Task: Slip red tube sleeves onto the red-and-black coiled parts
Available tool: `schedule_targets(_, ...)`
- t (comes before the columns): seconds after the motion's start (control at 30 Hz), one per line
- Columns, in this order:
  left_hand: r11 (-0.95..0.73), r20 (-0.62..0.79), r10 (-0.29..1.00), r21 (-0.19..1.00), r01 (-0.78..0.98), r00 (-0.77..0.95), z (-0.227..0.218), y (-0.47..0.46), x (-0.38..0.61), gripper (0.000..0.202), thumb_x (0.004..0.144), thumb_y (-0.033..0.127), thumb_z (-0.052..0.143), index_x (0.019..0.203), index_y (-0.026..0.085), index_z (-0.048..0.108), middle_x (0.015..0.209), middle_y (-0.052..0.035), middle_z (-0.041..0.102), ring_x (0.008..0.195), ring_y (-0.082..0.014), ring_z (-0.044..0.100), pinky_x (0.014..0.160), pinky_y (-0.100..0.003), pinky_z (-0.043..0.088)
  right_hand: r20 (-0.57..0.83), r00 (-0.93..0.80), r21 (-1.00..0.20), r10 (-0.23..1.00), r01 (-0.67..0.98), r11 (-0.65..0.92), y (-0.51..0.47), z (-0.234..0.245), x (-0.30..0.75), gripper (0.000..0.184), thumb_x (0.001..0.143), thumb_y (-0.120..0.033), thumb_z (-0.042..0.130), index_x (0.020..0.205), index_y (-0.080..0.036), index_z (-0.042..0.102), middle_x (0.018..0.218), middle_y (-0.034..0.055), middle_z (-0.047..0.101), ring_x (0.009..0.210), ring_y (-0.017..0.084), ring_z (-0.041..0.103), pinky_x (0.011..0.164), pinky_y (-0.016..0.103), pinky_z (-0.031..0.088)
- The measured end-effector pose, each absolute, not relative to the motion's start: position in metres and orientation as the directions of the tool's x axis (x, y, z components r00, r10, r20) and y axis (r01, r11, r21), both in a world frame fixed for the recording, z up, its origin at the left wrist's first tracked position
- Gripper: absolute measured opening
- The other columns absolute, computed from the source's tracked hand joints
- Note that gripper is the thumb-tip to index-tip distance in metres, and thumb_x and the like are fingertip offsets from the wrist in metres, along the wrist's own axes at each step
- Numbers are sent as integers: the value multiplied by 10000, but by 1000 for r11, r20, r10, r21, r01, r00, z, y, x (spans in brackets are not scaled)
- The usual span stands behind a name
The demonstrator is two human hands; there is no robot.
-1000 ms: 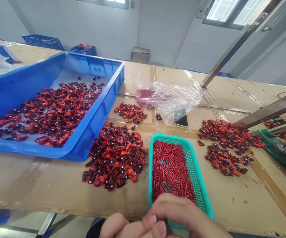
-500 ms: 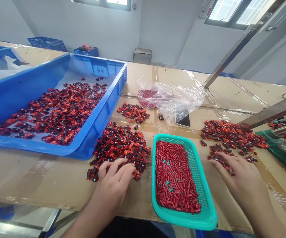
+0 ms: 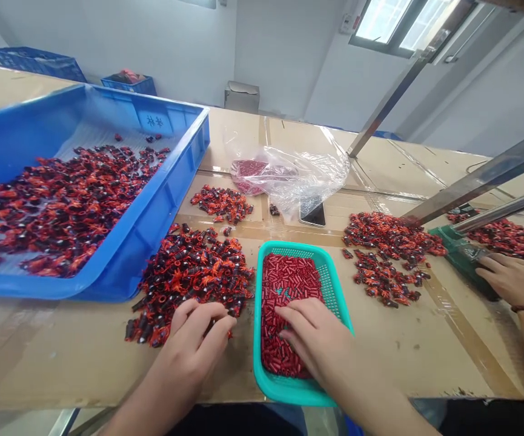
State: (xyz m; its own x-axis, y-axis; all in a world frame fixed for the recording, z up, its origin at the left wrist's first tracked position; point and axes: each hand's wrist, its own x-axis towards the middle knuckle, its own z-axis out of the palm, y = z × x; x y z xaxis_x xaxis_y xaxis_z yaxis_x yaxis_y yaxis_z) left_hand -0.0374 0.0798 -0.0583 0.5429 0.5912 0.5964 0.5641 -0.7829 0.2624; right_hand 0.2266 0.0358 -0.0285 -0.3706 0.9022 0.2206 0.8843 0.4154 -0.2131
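Note:
My left hand is at the near edge of a heap of small black-and-orange parts, its fingers curled in. A bit of orange shows by the fingertips, but what they hold is hidden. My right hand reaches over a green plastic basket, thumb and fingers slightly apart. Its fingertips touch the short dark red tubes lying inside. To the right of the basket are a smaller group of black-and-orange parts and a larger heap behind it.
A big blue tray of similar parts stands left. Behind the basket lie a small heap, a clear plastic bag with red pieces, and a phone. Another person's hand works by a green device near metal bars.
My right hand has moved left, from the parts right of the basket to the tubes inside it. My left hand stays by its heap. The whole view has shifted, showing more of the other person's arm.

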Motion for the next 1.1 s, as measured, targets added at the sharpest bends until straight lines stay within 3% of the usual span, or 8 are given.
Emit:
schedule_targets(0.1, -766, 555, 618, 262, 588, 558, -57, 80, -36, 247, 1086, 99, 438, 1099, 185, 669, 1100, -95, 729, 1044, -193, 664, 1022, -388, 355, 189, -392, -203, 901, 882, 426, 41, -39, 214, 148, 961, -61, 633, 998, -172, 724, 886, 57, 749, 773, 245, 705, 682, 363, 603)
schedule_targets(0.2, -753, 498, 639, 252, 607, 586, -53, 85, -31, 234, 1078, 114, 455, 1112, 186, 675, 1098, -73, 750, 1012, -208, 659, 949, -374, 351, 173, -391, -217, 904, 880, 422, 43, -39, 218, 121, 933, -74, 691, 899, -187, 715, 838, 46, 727, 752, 246, 693, 668, 372, 597)
schedule_targets(0.47, -710, 395, 692, 223, 668, 604, -43, 86, -10, 74, 907, 156, 708, 896, 229, 702, 934, -2, 754, 888, -249, 613, 825, -398, 329, 201, -306, -376, 931, 853, 361, 36, -20, 222, 170, 1064, -194, 536, 1056, -218, 704, 948, 60, 703, 850, 240, 665, 756, 407, 583)
schedule_targets(0.63, -679, 416, 696, 116, 725, 585, -47, 80, 3, 232, 900, 1, 590, 796, 188, 678, 929, -66, 768, 891, -280, 617, 842, -432, 342, 272, -260, -489, 926, 792, 366, 37, -19, 224, 143, 1048, -171, 563, 1082, -213, 695, 989, 65, 711, 891, 230, 671, 787, 401, 579)
schedule_targets(0.8, -704, 514, 648, 121, 700, 562, -48, 75, -4, 267, 993, 2, 472, 879, 169, 646, 935, -76, 754, 956, -275, 660, 901, -441, 406, 386, -189, -594, 903, 698, 400, 34, -5, 222, 129, 1018, -141, 591, 1063, -222, 680, 949, 33, 721, 871, 178, 684, 767, 309, 582)
schedule_targets(0.87, -728, 559, 636, 206, 653, 532, -42, 72, -11, 211, 1023, 29, 477, 969, 168, 627, 979, -64, 731, 969, -226, 669, 924, -398, 463, 401, -154, -655, 903, 640, 401, 28, 2, 218, 134, 1012, -131, 590, 1051, -230, 671, 928, 17, 715, 866, 153, 687, 764, 265, 584)
schedule_targets(1.0, -734, 586, 680, 552, 397, 441, -22, 62, -21, 207, 1004, 1, 522, 1115, 149, 615, 1054, -69, 654, 1014, -126, 671, 925, -190, 547, 425, -153, -721, 892, 539, 436, 15, 12, 204, 190, 974, -90, 636, 1092, -235, 666, 945, 16, 719, 882, 134, 717, 789, 215, 609)
schedule_targets(1.1, -719, 565, 671, 654, 235, 481, -10, 55, -25, 235, 1034, 47, 539, 1222, 163, 619, 1096, -66, 685, 1023, -103, 703, 938, -133, 560, 494, -218, -719, 842, 442, 537, 11, 11, 189, 266, 924, -42, 687, 1125, -216, 672, 1026, 51, 752, 947, 144, 759, 863, 196, 625)
